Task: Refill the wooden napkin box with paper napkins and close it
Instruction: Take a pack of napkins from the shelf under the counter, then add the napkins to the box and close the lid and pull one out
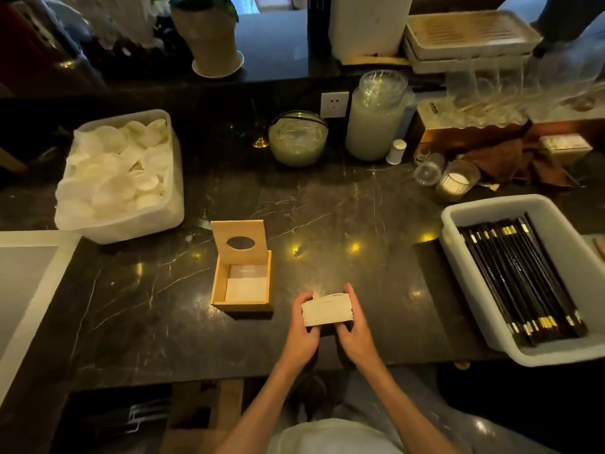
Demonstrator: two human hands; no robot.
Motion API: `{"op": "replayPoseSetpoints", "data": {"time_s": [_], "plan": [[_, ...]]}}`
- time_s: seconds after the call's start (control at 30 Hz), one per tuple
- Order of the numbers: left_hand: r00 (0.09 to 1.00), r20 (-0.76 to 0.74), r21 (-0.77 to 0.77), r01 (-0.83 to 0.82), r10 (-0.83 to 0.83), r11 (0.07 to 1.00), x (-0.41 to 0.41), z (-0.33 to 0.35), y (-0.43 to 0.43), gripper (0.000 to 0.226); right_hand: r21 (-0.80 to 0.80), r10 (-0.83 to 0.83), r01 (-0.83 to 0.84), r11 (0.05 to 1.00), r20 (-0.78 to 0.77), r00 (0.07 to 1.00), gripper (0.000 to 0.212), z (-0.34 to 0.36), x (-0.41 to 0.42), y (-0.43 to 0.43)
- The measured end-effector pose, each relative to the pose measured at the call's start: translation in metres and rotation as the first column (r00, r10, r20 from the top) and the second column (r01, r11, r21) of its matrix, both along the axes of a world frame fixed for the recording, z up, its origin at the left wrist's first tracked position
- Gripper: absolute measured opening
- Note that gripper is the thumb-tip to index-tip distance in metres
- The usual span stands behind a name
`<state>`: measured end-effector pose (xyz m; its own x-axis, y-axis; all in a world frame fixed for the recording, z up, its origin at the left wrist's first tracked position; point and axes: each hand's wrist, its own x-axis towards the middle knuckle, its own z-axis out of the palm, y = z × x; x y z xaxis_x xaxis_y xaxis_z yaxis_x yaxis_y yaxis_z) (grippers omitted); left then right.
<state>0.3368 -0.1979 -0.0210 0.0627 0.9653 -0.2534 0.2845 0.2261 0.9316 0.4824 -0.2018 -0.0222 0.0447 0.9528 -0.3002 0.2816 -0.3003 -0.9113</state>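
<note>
The wooden napkin box [240,304] stands open on the dark marble counter, left of my hands. Its lid [238,241], with an oval slot, is tipped up at the back. A few white napkins [246,285] lie low inside the box. A thick stack of paper napkins [326,309] is held on edge just above the counter, to the right of the box. My left hand [302,332] grips the stack's left end and my right hand [357,329] grips its right end.
A translucent tub of round white pads [119,175] sits at the back left. A grey bin of black chopsticks [523,280] fills the right side. Jars, a glass bowl [298,137] and small glasses line the back. A white tray edge [32,283] lies at far left.
</note>
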Motion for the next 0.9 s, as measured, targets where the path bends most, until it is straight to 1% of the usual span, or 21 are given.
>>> {"op": "replayPoseSetpoints", "data": {"time_s": [0.13,0.23,0.27,0.33,0.4,0.47,0.53,0.6,0.63,0.67,0.7,0.73,0.77,0.8,0.83,0.87,0.9], "plan": [[0.997,0.036,-0.051,0.065,-0.063,0.997,-0.006,0.002,0.003,0.065,-0.01,0.042,-0.043,0.999,-0.054,0.998,0.074,0.0,0.003,0.005],[0.991,0.072,-0.128,0.122,-0.114,0.984,-0.014,0.02,0.01,0.049,-0.007,0.076,-0.077,0.997,-0.084,0.994,0.062,0.008,0.012,0.011],[0.989,0.072,-0.169,0.137,-0.126,0.976,-0.018,0.028,0.014,0.045,-0.025,0.095,-0.098,0.995,-0.105,0.99,0.06,0.014,0.018,0.014],[0.981,0.085,-0.27,0.193,-0.176,0.943,-0.031,0.046,0.018,0.038,-0.11,0.174,-0.197,0.974,-0.194,0.966,0.066,0.027,0.031,0.018],[0.952,0.102,-0.357,0.306,-0.289,0.883,-0.046,0.062,0.024,0.035,-0.217,0.323,-0.378,0.9,-0.252,0.912,0.074,0.043,0.042,0.026],[0.899,0.105,-0.424,0.427,-0.424,0.799,-0.059,0.079,0.033,0.032,-0.288,0.485,-0.524,0.802,-0.199,0.852,0.076,0.059,0.043,0.037],[0.856,0.101,-0.451,0.494,-0.507,0.743,-0.067,0.095,0.041,0.032,-0.316,0.611,-0.611,0.726,-0.112,0.784,0.079,0.074,0.034,0.052],[0.844,0.099,-0.439,0.512,-0.527,0.738,-0.073,0.112,0.051,0.034,-0.344,0.717,-0.69,0.637,-0.063,0.694,0.085,0.091,0.016,0.067],[0.843,0.092,-0.425,0.514,-0.529,0.745,-0.076,0.12,0.055,0.035,-0.357,0.768,-0.726,0.587,-0.038,0.639,0.085,0.098,0.005,0.073],[0.842,0.072,-0.408,0.514,-0.535,0.755,-0.079,0.128,0.059,0.036,-0.364,0.803,-0.751,0.551,-0.014,0.596,0.082,0.107,-0.006,0.079],[0.839,0.039,-0.391,0.513,-0.543,0.764,-0.083,0.136,0.064,0.036,-0.371,0.822,-0.76,0.534,0.017,0.569,0.075,0.115,-0.016,0.085],[0.842,-0.004,-0.376,0.499,-0.54,0.781,-0.088,0.143,0.068,0.038,-0.366,0.821,-0.756,0.544,0.046,0.569,0.068,0.124,-0.025,0.091],[0.857,-0.052,-0.358,0.463,-0.512,0.811,-0.094,0.15,0.072,0.042,-0.355,0.805,-0.739,0.573,0.072,0.589,0.059,0.13,-0.032,0.096],[0.889,-0.102,-0.315,0.397,-0.447,0.862,-0.101,0.156,0.077,0.045,-0.327,0.779,-0.722,0.61,0.079,0.622,0.05,0.137,-0.038,0.1],[0.929,-0.151,-0.227,0.299,-0.337,0.927,-0.109,0.161,0.081,0.046,-0.29,0.744,-0.702,0.65,0.054,0.666,0.044,0.14,-0.043,0.103],[0.964,-0.191,-0.096,0.167,-0.183,0.981,-0.119,0.165,0.084,0.042,-0.246,0.695,-0.678,0.692,-0.028,0.719,0.043,0.141,-0.047,0.105],[0.98,-0.197,0.049,0.007,0.002,0.999,-0.13,0.168,0.086,0.035,-0.216,0.611,-0.634,0.743,-0.169,0.773,0.047,0.141,-0.051,0.106]]}}
